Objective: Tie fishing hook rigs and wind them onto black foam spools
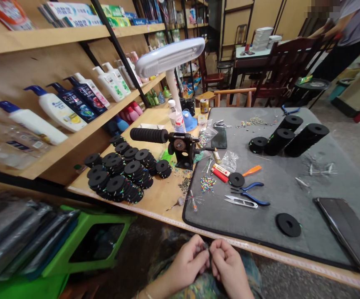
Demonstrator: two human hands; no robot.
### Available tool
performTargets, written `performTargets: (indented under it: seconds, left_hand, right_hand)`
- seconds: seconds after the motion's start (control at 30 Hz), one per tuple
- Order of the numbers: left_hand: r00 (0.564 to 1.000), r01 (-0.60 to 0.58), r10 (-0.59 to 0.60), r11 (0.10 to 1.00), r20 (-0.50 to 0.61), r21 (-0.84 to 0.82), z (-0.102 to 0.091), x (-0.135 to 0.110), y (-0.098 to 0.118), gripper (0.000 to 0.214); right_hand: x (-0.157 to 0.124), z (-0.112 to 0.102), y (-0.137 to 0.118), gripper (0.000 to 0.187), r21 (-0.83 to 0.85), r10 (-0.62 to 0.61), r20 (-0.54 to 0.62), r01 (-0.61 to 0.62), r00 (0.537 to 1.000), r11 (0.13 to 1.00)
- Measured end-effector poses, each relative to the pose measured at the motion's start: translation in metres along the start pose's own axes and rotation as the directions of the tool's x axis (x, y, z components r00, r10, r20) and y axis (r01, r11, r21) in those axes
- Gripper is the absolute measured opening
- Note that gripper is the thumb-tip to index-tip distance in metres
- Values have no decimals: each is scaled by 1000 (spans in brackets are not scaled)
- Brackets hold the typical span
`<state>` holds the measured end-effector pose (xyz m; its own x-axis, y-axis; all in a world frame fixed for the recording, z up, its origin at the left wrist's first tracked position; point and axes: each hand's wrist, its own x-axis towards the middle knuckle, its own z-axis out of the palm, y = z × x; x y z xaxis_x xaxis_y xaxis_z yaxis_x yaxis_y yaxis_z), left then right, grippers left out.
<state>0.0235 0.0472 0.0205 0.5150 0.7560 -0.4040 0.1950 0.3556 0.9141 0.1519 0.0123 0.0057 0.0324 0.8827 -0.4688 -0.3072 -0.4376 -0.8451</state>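
My left hand [190, 261] and my right hand [227, 262] are close together over my lap, just below the table's front edge. Both have thumb and fingers pinched. Something small and dark shows at the left fingertips, too tiny to name; what the right fingers hold is hidden. On the grey mat [279, 182] beyond them lie thread snips [240, 202], blue-handled pliers [250, 193], a round black foam spool [288, 224] and a red lighter [220, 175]. Colourful beads [207, 184] are heaped near the mat's left side, behind a spray of fine wires [195, 202].
A hand-cranked winder [181, 149] stands at the table's middle, with stacked foam spools [117, 185] to its left. Behind are a bottle [176, 118] and a lamp [170, 54]. A phone [345, 228] lies right. Shelves line the left; a person [351, 25] stands far right.
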Motion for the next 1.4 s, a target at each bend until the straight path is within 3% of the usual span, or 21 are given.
performTargets:
  seconds: [0.2,0.33,0.47,1.1,1.4]
  left_hand:
    - [997,20,-19,1000,-81,2,0,1,1,26]
    - [980,-74,103,983,-168,169,-4,0,-1,20]
    - [964,-137,191,953,-186,270,-6,-1,-3,19]
    - [947,-253,317,843,-59,475,-11,-6,-1,13]
    - [944,-272,327,836,-35,477,-11,-6,-1,14]
  right_hand:
    - [-2,-2,1,38,-48,-22,-4,22,1000,999]
    - [-5,-4,6,35,-94,-8,2,8,1000,996]
    - [-6,-2,6,37,-90,44,29,-41,999,995]
    - [-5,3,-1,46,-61,71,42,-68,997,996]
    - [-2,2,1,51,-17,23,90,-21,996,1000]
